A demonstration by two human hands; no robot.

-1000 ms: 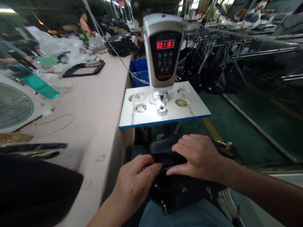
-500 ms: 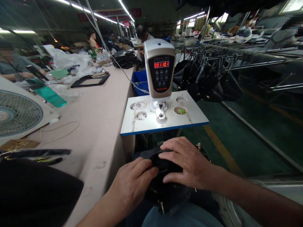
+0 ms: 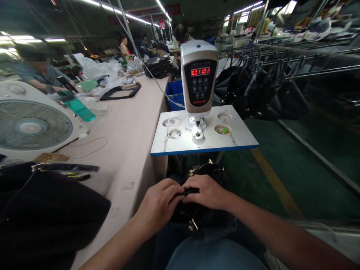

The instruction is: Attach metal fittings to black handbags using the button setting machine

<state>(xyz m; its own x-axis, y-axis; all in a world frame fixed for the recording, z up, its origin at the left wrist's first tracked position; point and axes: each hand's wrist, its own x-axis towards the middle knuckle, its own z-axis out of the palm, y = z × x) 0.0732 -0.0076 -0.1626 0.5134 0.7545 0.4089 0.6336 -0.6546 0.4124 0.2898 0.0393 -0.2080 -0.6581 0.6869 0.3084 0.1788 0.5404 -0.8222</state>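
Note:
A black bag (image 3: 208,223) with gold-coloured metal fittings rests on my lap. My left hand (image 3: 160,198) pinches a dark fold of it between thumb and fingers. From the other side, my right hand (image 3: 206,193) grips the same fold, its fingertips almost meeting those of the left. What lies inside the fold is hidden by the fingers. Just beyond the bag stands a snap-fastening machine (image 3: 200,80) with a red digital display. Its white tabletop (image 3: 180,144) has round wells, and one of them (image 3: 222,129) holds small gold-coloured parts and a green piece.
On the left runs a long table (image 3: 120,138) with a fan (image 3: 33,123), a black bag (image 3: 53,210) and a teal sheet (image 3: 80,109). A person (image 3: 39,73) sits behind the fan. Black bags (image 3: 261,93) hang from a metal rack at right.
My right hand has lowered and closed from spread fingers onto the bag's fold, close to my left hand. The bag has turned a little, and the camera view has swung left.

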